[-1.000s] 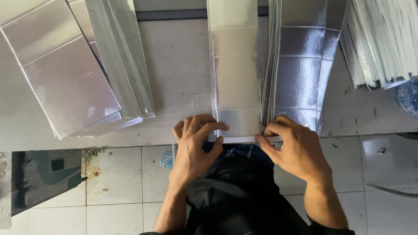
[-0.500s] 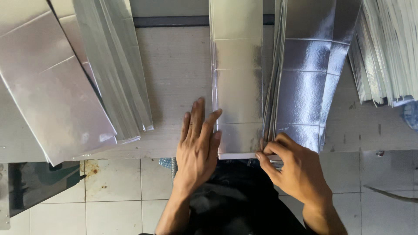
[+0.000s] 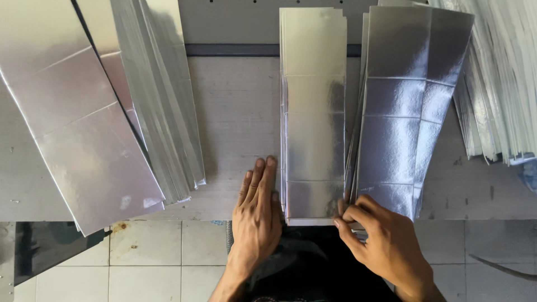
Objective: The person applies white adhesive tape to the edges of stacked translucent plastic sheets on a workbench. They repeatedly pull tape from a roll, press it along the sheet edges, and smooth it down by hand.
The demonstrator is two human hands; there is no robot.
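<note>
A narrow folded stack of silver foil sheets (image 3: 313,112) lies lengthwise on the grey table (image 3: 235,123) in front of me. My left hand (image 3: 257,215) lies flat on the table, fingers together, its edge against the stack's left side near the front end. My right hand (image 3: 380,240) pinches the near right corner of the stack, where it meets a wider creased foil pile (image 3: 408,106) lying beside it.
Two more piles of foil sheets (image 3: 84,112) fan out at the left, and a thick fanned pile (image 3: 498,84) lies at the far right. The table's front edge runs past my wrists, with a tiled floor (image 3: 145,263) below.
My left hand has slid off the stack's near end and now lies flat along its left side. My right hand stayed at the near right corner.
</note>
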